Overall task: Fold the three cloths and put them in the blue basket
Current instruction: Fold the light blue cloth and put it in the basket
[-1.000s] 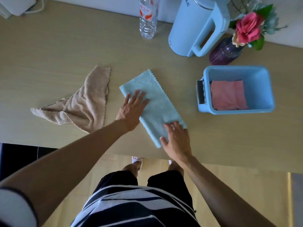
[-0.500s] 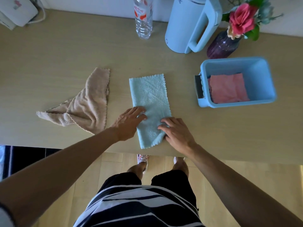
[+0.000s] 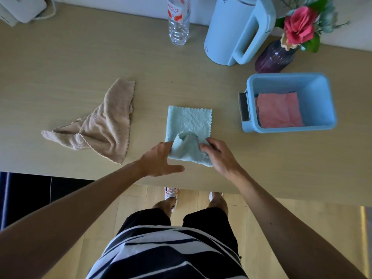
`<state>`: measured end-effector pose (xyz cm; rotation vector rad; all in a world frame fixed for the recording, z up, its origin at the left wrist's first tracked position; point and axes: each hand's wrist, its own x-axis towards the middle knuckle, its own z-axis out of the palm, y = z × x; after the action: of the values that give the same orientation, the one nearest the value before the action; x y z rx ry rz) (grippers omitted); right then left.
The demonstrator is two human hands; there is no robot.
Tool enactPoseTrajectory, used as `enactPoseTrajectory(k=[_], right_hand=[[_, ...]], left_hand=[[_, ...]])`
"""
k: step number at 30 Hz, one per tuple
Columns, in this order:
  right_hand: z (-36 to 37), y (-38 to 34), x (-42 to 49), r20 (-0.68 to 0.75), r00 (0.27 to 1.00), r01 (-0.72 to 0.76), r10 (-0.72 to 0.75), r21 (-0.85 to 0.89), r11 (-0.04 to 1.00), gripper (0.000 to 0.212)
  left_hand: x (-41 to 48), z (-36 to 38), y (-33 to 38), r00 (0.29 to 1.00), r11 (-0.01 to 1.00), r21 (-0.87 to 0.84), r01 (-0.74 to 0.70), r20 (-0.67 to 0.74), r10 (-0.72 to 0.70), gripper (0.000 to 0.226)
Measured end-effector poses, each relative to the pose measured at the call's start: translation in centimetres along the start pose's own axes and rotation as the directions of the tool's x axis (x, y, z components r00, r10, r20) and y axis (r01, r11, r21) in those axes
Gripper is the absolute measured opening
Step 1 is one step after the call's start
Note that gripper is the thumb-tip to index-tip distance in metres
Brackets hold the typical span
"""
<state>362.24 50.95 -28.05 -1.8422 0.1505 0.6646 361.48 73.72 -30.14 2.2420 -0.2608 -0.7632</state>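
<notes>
A light blue cloth (image 3: 189, 121) lies folded on the wooden table (image 3: 80, 57), its near end lifted and curled over toward the far end. My left hand (image 3: 159, 160) pinches that lifted end at its left side, and my right hand (image 3: 219, 156) grips it at the right. A beige cloth (image 3: 104, 125) lies crumpled and unfolded to the left. The blue basket (image 3: 326, 101) stands to the right with a folded pink cloth (image 3: 279, 109) lying flat inside it.
Along the far edge stand a clear water bottle (image 3: 179, 23), a pale blue jug (image 3: 235, 31) and a purple vase with a pink flower (image 3: 275, 57). A white device (image 3: 22, 9) sits at the far left corner. The table's near edge runs just below my hands.
The blue cloth was turned from slanted to straight. Both hands slid to its near end, took hold and lifted it over toward the far end.
</notes>
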Motion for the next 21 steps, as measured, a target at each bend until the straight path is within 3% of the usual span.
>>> enactPoseTrajectory(k=[3,7,11,15,18,21], right_hand=[[-0.1,-0.3,-0.1,-0.004,1.0,0.015,-0.015,0.085,0.996,0.027],[-0.4,0.4,0.0,0.033,0.999,-0.044,0.038,0.217,0.975,0.053],[0.0,1.0,1.1,-0.15,0.986,-0.055,0.074,0.13,0.99,0.02],[0.4,0.5,2.4,-0.263,0.961,-0.049,0.083,0.131,0.99,0.012],[0.4,0.6,3.5,-0.299,0.951,-0.054,0.073,0.073,0.996,0.019],[0.5,1.1,4.7,-0.332,0.942,-0.054,0.05,-0.002,0.999,0.025]], left_hand=[[0.6,0.2,0.8,0.992,0.98,-0.183,0.081,-0.076,-0.096,0.021],[1.3,-0.1,1.0,0.981,0.92,-0.365,0.14,-0.078,-0.18,0.013],[2.0,-0.3,0.5,0.967,0.843,-0.512,0.164,-0.086,-0.241,0.026],[2.9,-0.8,0.7,0.941,0.822,-0.534,0.199,-0.131,-0.313,0.036],[3.6,-1.2,0.6,0.92,0.841,-0.495,0.218,-0.184,-0.347,0.043],[4.2,-1.1,0.3,0.9,0.853,-0.465,0.238,-0.224,-0.374,0.034]])
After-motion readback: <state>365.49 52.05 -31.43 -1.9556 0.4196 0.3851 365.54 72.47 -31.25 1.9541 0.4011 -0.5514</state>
